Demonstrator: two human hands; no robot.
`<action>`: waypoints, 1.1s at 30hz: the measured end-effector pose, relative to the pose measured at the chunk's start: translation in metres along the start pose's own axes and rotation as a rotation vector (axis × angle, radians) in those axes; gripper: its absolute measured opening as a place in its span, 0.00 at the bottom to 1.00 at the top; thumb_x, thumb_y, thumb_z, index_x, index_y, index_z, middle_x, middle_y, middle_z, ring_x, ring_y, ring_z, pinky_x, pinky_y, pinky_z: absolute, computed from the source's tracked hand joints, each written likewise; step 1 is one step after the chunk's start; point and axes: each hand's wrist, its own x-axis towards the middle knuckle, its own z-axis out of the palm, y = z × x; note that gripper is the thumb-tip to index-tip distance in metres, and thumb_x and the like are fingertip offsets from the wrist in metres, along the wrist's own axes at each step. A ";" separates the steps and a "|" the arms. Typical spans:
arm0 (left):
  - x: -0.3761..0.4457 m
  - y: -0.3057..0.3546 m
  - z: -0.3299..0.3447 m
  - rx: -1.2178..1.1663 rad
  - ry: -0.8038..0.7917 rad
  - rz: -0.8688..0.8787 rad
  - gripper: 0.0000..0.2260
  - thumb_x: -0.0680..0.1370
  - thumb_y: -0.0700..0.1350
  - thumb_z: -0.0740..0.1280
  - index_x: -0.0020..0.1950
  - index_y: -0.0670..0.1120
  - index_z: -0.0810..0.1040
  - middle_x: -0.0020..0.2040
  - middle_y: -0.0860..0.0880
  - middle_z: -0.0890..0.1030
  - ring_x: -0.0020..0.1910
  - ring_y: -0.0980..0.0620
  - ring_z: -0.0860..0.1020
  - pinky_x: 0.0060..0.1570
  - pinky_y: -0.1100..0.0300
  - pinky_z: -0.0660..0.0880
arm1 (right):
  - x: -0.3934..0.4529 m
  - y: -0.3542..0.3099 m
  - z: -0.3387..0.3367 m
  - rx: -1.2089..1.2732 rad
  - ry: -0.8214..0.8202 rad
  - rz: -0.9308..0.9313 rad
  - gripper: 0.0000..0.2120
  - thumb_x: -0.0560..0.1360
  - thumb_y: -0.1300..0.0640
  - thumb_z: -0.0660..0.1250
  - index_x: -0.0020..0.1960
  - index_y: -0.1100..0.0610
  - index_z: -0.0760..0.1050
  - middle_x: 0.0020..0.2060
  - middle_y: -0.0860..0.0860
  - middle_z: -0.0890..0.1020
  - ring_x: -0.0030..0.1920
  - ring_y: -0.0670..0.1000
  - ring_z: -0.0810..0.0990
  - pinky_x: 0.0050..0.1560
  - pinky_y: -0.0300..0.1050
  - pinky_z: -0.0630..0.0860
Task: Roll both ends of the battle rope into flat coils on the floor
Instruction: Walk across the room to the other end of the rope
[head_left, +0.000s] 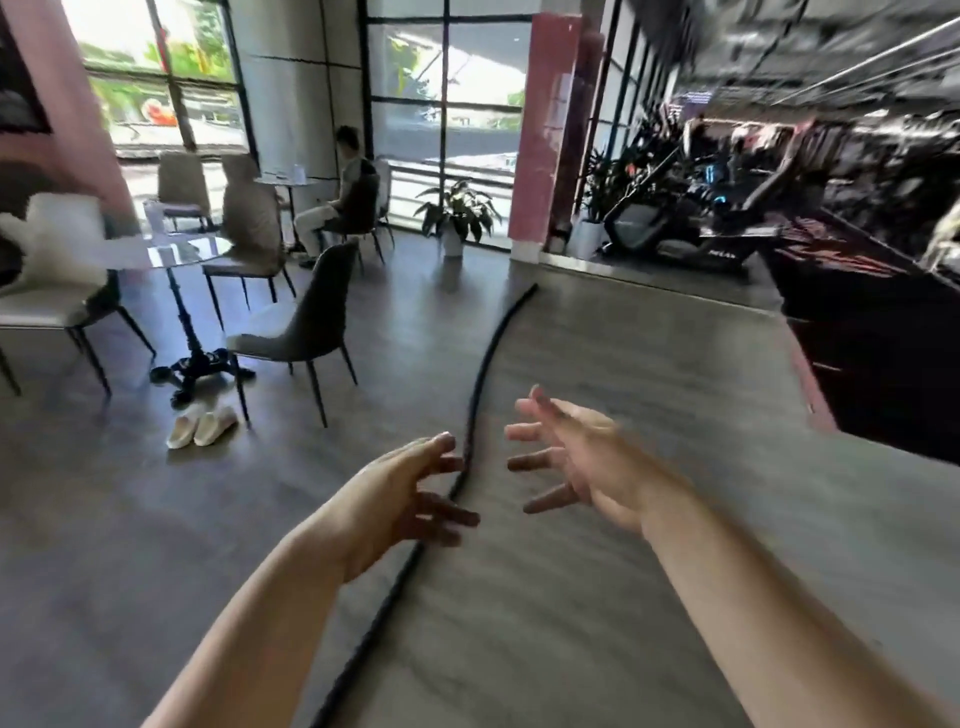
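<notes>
A black battle rope (485, 364) lies uncoiled on the grey floor, curving from the bottom centre of the view up to its far end near a pink pillar. My left hand (400, 499) hovers just left of the rope, fingers spread, part of the rope passing behind them. My right hand (576, 457) is held out to the right of the rope, fingers spread and apart from it. Neither hand holds anything. No coil is in view.
A grey chair (306, 332) and a glass table (171, 254) with more chairs stand to the left; pale shoes (202, 426) lie near them. A person (343, 192) sits at a far table. A potted plant (457, 213), pink pillar (540, 135) and dark gym machines (727, 208) stand beyond.
</notes>
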 end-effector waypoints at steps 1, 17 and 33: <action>0.027 0.009 0.007 -0.033 -0.051 -0.013 0.23 0.71 0.55 0.67 0.62 0.46 0.78 0.61 0.48 0.81 0.43 0.36 0.84 0.39 0.47 0.81 | 0.020 -0.004 -0.015 0.017 0.011 0.012 0.34 0.66 0.33 0.63 0.65 0.51 0.74 0.62 0.53 0.77 0.55 0.57 0.80 0.48 0.65 0.81; 0.463 0.151 0.060 0.232 -0.388 0.011 0.35 0.74 0.71 0.52 0.72 0.50 0.67 0.59 0.47 0.85 0.29 0.46 0.78 0.21 0.60 0.64 | 0.334 -0.079 -0.256 0.220 0.117 0.015 0.40 0.70 0.30 0.56 0.76 0.49 0.64 0.64 0.59 0.78 0.57 0.66 0.82 0.45 0.65 0.80; 0.899 0.264 0.149 0.139 -0.322 0.001 0.40 0.72 0.72 0.50 0.67 0.45 0.78 0.63 0.49 0.83 0.53 0.38 0.84 0.45 0.47 0.81 | 0.707 -0.156 -0.552 0.143 -0.033 -0.020 0.58 0.55 0.20 0.66 0.76 0.51 0.64 0.68 0.55 0.74 0.58 0.62 0.82 0.43 0.63 0.81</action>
